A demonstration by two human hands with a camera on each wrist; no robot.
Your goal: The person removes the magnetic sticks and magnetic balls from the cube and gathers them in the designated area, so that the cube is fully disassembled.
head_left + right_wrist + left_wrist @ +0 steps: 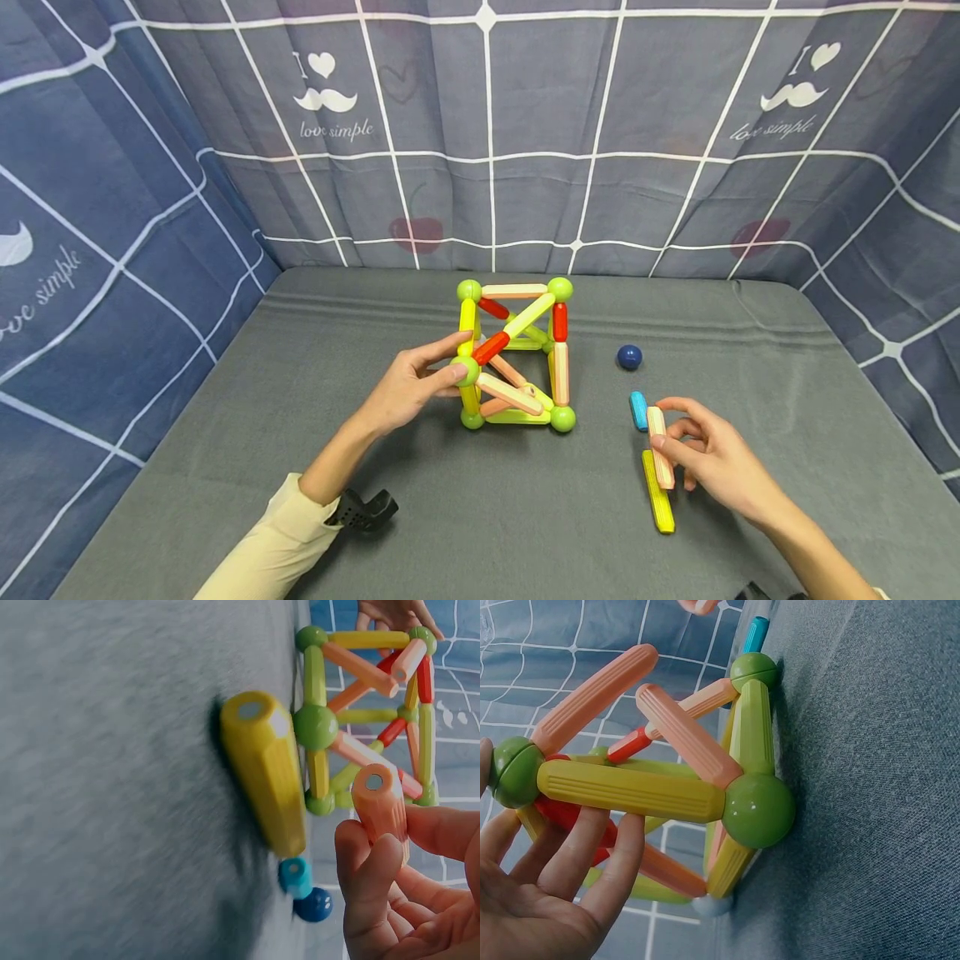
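The right hand (712,465) pinched a peach rod (656,422) near its middle, the ends jutting past the fingertips. The left hand (405,387) gripped the frame (519,328) at a green ball (467,372), fingers perhaps touching a yellow bar (630,790).

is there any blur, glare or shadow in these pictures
Head view: bright and mostly sharp, with a soft shadow below the left hand; left wrist view: dimmer, small highlights on the nearest green ball; right wrist view: the yellow rod and grey cloth look soft, with a dark shadow beside the rod.
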